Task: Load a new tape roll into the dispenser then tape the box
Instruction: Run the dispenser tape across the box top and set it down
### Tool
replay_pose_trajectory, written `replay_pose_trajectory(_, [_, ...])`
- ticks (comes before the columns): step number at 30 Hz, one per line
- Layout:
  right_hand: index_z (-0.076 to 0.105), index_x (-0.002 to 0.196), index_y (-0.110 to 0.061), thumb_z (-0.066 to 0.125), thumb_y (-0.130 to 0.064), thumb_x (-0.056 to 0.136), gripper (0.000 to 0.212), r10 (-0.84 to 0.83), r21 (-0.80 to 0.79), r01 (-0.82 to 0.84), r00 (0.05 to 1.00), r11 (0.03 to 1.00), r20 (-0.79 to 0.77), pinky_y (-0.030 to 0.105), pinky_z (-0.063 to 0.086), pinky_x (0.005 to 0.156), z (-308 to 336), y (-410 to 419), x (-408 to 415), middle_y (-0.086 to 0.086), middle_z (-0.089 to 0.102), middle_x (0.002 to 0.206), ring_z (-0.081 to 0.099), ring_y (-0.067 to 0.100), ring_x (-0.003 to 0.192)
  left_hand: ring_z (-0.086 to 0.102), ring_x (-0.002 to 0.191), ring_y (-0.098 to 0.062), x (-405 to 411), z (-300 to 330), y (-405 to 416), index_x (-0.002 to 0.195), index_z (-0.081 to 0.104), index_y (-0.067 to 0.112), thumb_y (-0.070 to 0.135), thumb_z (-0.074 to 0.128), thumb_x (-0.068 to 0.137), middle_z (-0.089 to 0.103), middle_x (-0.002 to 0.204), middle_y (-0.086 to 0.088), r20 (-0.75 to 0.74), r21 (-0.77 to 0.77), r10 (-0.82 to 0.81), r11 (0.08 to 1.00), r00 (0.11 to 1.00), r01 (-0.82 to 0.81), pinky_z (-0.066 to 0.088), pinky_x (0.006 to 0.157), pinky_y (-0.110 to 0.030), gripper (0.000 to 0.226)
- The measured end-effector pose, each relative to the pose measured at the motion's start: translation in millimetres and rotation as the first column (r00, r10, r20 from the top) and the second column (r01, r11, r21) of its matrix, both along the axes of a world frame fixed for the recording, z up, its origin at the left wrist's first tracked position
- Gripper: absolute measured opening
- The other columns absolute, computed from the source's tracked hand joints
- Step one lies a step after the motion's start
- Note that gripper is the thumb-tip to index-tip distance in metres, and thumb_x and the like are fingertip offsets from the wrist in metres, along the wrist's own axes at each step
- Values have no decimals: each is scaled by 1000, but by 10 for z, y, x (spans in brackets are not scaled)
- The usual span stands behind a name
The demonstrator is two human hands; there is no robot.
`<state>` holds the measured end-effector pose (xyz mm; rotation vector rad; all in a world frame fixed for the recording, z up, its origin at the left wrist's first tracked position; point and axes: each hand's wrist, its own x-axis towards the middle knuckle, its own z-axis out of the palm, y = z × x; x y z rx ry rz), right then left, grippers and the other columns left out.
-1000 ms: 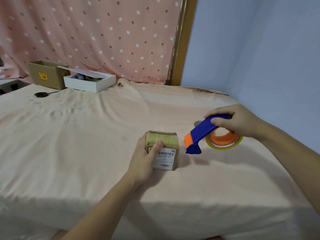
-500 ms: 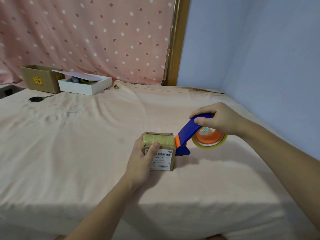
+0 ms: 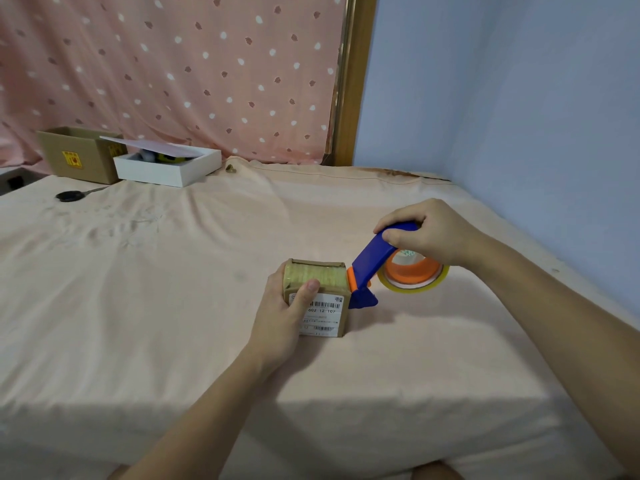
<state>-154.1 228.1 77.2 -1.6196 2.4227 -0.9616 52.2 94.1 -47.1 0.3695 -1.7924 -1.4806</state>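
Observation:
A small cardboard box [image 3: 320,287] with a white barcode label on its near side sits on the peach sheet. My left hand [image 3: 282,315] grips its left side, thumb on the label. My right hand [image 3: 427,233] holds the blue and orange tape dispenser [image 3: 372,263] by its handle. A clear tape roll [image 3: 414,275] sits on the orange hub. The dispenser's orange front end touches the box's upper right edge.
At the back left stand an open brown cardboard box [image 3: 78,155] and a white tray box [image 3: 169,166] with a loose lid. Black-handled scissors [image 3: 74,195] lie near them. A blue wall [image 3: 519,116] borders the bed on the right.
My right hand has brought the dispenser leftward from beside the box until its front end meets the box's right edge. My left hand stays on the box.

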Motion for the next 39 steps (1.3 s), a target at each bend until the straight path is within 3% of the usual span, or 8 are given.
replay_pose_trajectory(12, [79, 99, -19, 70, -15, 87, 16, -9, -20, 9, 1000, 1000, -6, 27, 51, 81, -47, 6, 68, -6, 74, 99, 65, 13, 96, 67, 76, 11, -46, -41, -9, 98, 61, 26, 23, 56, 101, 71, 83, 31, 34, -38, -2, 999, 999, 3, 47, 67, -5, 7])
replay_pose_trajectory(18, [82, 90, -24, 65, -34, 66, 31, 34, 3, -34, 998, 999, -51, 5, 43, 73, -366, -54, 200, -16, 75, 84, 64, -11, 81, 68, 78, 7, -61, -126, -46, 100, 64, 25, 32, 59, 100, 75, 87, 21, 30, -45, 42, 998, 999, -41, 47, 67, -6, 8])
replay_pose_trajectory(23, [80, 86, -30, 65, -35, 68, 24, 6, 40, -7, 1000, 999, 8, 12, 45, 71, -366, -56, 53, -18, 75, 88, 66, -1, 84, 69, 80, 4, -73, -132, -83, 108, 63, 15, 29, 60, 100, 74, 95, 3, 17, -15, 58, 998, 998, -58, 48, 68, -7, 16])
replay_pose_trajectory(26, [80, 89, -29, 72, -25, 77, 15, 13, 41, -15, 999, 999, 31, 16, 48, 73, -386, -51, 29, -15, 75, 90, 67, 4, 85, 70, 75, 5, -81, -143, -89, 107, 63, 12, 25, 60, 99, 75, 87, 7, 15, 15, 29, 999, 999, -29, 49, 65, -8, 16])
replay_pose_trajectory(32, [78, 96, -30, 72, -25, 82, 16, 47, 20, -50, 991, 999, 123, 26, 52, 84, -440, 107, -98, -11, 75, 102, 68, 8, 95, 74, 94, -13, -72, -207, -155, 112, 64, 22, 57, 61, 87, 76, 106, -5, 9, 68, 16, 998, 1000, -17, 55, 76, -23, 43])
replay_pose_trajectory(34, [79, 102, -24, 73, -17, 86, 18, 21, -37, -15, 985, 999, 173, 29, 54, 88, -451, 162, -177, -8, 75, 110, 68, 10, 104, 75, 94, -13, -58, -200, -152, 114, 64, 22, 55, 61, 88, 77, 105, -2, 9, 83, 9, 996, 1000, -10, 54, 74, -19, 43])
replay_pose_trajectory(37, [77, 109, -22, 69, -27, 83, 28, 14, -177, 40, 957, 983, 290, 34, 57, 89, -514, 211, -225, -3, 76, 115, 68, 16, 110, 75, 87, -6, -46, -181, -132, 115, 64, 18, 43, 59, 92, 79, 98, 6, -14, 119, 2, 993, 1000, 0, 54, 69, -14, 35])
replay_pose_trajectory(39, [76, 110, -22, 68, -27, 84, 27, 1, -240, 83, 943, 967, 332, 28, 57, 83, -590, 246, -244, -2, 76, 113, 69, 12, 105, 75, 87, -7, -42, -172, -125, 113, 65, 17, 42, 57, 93, 79, 98, 4, -24, 123, 10, 992, 1000, -7, 54, 69, -15, 33])
